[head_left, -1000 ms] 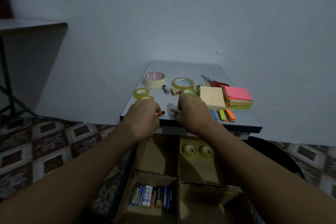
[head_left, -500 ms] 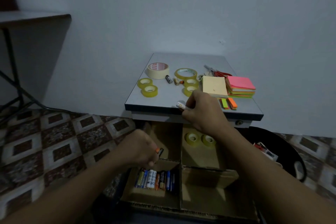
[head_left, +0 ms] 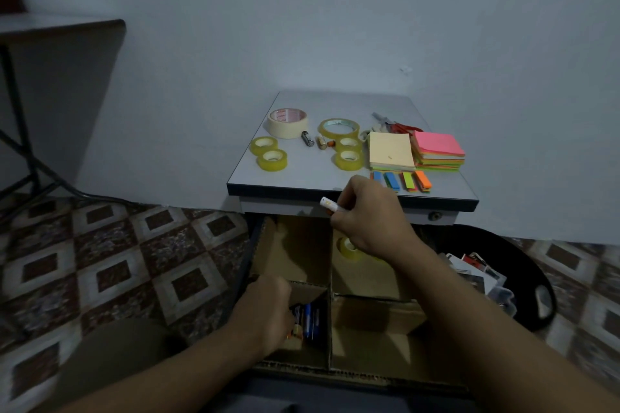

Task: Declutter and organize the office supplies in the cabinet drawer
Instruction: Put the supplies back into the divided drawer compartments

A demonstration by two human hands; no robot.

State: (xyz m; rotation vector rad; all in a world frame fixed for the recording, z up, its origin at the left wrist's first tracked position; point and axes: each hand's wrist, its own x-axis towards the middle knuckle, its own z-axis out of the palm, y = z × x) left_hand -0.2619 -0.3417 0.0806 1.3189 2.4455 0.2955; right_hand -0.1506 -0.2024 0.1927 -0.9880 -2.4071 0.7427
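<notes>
Two hands busy in the head view. Down in the near-left compartment of the cardboard-divided drawer (head_left: 330,282), the left hand (head_left: 265,312), fingers curled onto the row of batteries (head_left: 308,318) lying there; impossible to tell whether pinching one or only touching. Higher up, just in front of the front edge of the cabinet top (head_left: 302,178) and above the far compartments, the right hand (head_left: 365,221), thumb and fingertips pinching a white battery (head_left: 328,204) by one end, the other end poking out to the left.

Step in hand, by the look of it: bedding batteries side by side in that near-left compartment. Lay each one parallel to the row, never across it. Clear the left hand out before bringing the right one down, with so little room beside the divider. Carry the white battery over the divider, well away from the tape roll (head_left: 349,246) in the far-right compartment. Lower first, then let go only once it is resting on the row, to avoid rolling or bouncing. Afterwards, fetch the loose batteries (head_left: 308,138) from the cabinet top, probably bound for the same compartment.
</notes>
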